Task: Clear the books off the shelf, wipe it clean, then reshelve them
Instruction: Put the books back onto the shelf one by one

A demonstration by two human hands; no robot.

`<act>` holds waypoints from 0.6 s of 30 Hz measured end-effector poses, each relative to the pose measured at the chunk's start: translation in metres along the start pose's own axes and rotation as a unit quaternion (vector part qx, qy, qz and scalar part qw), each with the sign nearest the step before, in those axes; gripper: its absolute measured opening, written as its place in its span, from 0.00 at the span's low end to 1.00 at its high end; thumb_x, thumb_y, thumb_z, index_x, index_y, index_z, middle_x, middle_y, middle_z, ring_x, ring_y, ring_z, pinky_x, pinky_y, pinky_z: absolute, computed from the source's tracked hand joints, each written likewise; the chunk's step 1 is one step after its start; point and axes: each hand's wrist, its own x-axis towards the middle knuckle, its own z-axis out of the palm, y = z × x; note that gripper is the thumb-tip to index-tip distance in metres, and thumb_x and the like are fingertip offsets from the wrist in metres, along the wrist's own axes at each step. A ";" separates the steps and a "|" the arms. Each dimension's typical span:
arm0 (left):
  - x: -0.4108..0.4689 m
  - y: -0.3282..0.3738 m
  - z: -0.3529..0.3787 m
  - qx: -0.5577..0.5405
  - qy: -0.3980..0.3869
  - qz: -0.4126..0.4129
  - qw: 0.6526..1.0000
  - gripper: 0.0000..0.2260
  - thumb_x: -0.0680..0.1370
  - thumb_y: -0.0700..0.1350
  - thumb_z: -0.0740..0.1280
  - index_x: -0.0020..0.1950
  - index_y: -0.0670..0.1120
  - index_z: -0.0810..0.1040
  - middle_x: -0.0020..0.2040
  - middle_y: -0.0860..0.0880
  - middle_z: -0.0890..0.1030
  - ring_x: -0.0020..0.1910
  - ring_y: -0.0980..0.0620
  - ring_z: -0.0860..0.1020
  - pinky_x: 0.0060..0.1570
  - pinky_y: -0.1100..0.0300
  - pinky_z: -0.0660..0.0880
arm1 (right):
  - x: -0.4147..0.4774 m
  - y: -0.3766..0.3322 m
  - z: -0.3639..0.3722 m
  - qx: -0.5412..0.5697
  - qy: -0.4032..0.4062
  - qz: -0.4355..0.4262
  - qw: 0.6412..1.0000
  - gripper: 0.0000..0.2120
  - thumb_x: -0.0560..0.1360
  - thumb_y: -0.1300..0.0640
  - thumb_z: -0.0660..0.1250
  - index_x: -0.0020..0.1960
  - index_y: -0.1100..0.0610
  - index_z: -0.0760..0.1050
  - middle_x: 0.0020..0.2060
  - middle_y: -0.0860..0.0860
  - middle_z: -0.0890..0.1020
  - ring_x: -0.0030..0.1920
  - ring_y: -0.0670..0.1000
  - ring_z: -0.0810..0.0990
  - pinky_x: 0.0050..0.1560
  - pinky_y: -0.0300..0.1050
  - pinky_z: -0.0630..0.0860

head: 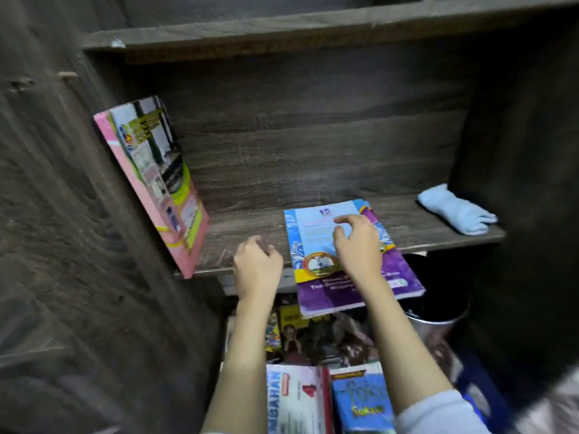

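A dark wooden shelf (250, 227) runs across the middle of the view. A pink book (156, 183) stands leaning against its left wall. A blue and purple book (316, 245) lies flat on the shelf and sticks out over the front edge. My right hand (357, 245) hovers over or rests on that book with its fingers loosely curled; it does not grip it. My left hand (257, 267) is at the shelf's front edge, left of the book, fingers loosely curled and holding nothing. A light blue cloth (454, 214) lies at the shelf's right end.
Below the shelf, several books (313, 396) lie in a pile between my arms. A dark bin with a metal rim (438, 311) stands under the shelf's right side. Another shelf board (282, 32) runs above. Dark wooden walls close in left and right.
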 end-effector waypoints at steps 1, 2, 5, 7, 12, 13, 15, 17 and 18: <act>-0.002 0.000 0.006 0.011 -0.037 -0.020 0.999 0.16 0.78 0.44 0.63 0.65 0.41 0.74 0.62 0.39 0.76 0.64 0.41 0.72 0.60 0.57 0.67 | 0.001 0.009 -0.008 -0.044 0.001 0.017 0.999 0.13 0.76 0.60 0.62 0.58 0.60 0.78 0.58 0.58 0.78 0.60 0.60 0.74 0.59 0.50 0.67; -0.003 -0.001 0.011 0.021 -0.068 -0.039 0.997 0.17 0.78 0.46 0.63 0.65 0.42 0.74 0.62 0.39 0.76 0.64 0.42 0.72 0.59 0.56 0.68 | 0.001 0.018 -0.015 -0.092 -0.003 0.038 0.995 0.14 0.76 0.58 0.62 0.60 0.60 0.77 0.59 0.59 0.77 0.61 0.61 0.73 0.59 0.51 0.68; -0.007 -0.004 0.032 0.038 -0.142 -0.074 0.986 0.17 0.78 0.50 0.63 0.62 0.41 0.77 0.61 0.38 0.77 0.63 0.40 0.73 0.57 0.55 0.70 | 0.002 0.043 -0.033 -0.197 -0.027 0.105 0.974 0.22 0.77 0.50 0.62 0.66 0.60 0.72 0.63 0.60 0.72 0.63 0.62 0.69 0.60 0.52 0.67; -0.009 -0.006 0.045 0.042 -0.170 -0.085 0.981 0.19 0.78 0.53 0.63 0.59 0.40 0.78 0.60 0.36 0.77 0.61 0.39 0.74 0.56 0.54 0.71 | 0.000 0.055 -0.041 -0.222 -0.059 0.150 0.962 0.29 0.75 0.42 0.63 0.67 0.62 0.69 0.65 0.60 0.69 0.66 0.62 0.66 0.62 0.53 0.67; -0.013 -0.008 0.067 0.037 -0.186 -0.099 0.977 0.21 0.78 0.52 0.63 0.59 0.34 0.75 0.59 0.34 0.77 0.61 0.37 0.73 0.55 0.52 0.71 | -0.002 0.069 -0.046 -0.209 -0.119 0.212 0.947 0.34 0.71 0.39 0.69 0.66 0.63 0.69 0.66 0.59 0.66 0.67 0.61 0.64 0.63 0.54 0.66; -0.014 -0.007 0.069 0.040 -0.182 -0.095 0.978 0.20 0.78 0.51 0.64 0.59 0.34 0.75 0.59 0.34 0.77 0.61 0.37 0.74 0.55 0.52 0.71 | -0.002 0.069 -0.046 -0.202 -0.125 0.214 0.948 0.33 0.72 0.40 0.69 0.66 0.62 0.70 0.66 0.59 0.66 0.67 0.61 0.64 0.63 0.53 0.67; -0.013 -0.009 0.072 0.043 -0.177 -0.095 0.979 0.18 0.78 0.49 0.66 0.57 0.35 0.76 0.58 0.34 0.78 0.59 0.37 0.75 0.54 0.52 0.72 | 0.000 0.069 -0.047 -0.199 -0.127 0.212 0.948 0.31 0.72 0.41 0.69 0.65 0.62 0.71 0.66 0.59 0.66 0.67 0.60 0.64 0.62 0.53 0.67; -0.010 -0.010 0.072 0.041 -0.177 -0.099 0.978 0.17 0.77 0.49 0.68 0.56 0.35 0.77 0.57 0.34 0.78 0.58 0.38 0.75 0.53 0.53 0.72 | 0.001 0.068 -0.047 -0.198 -0.121 0.212 0.949 0.30 0.72 0.42 0.70 0.65 0.62 0.71 0.66 0.59 0.67 0.67 0.60 0.65 0.62 0.52 0.68; -0.009 -0.011 0.072 0.040 -0.178 -0.101 0.978 0.17 0.76 0.49 0.68 0.56 0.35 0.77 0.57 0.34 0.78 0.58 0.38 0.75 0.52 0.54 0.72 | 0.002 0.067 -0.047 -0.198 -0.118 0.216 0.949 0.30 0.71 0.42 0.70 0.65 0.62 0.71 0.66 0.59 0.67 0.67 0.60 0.65 0.62 0.52 0.68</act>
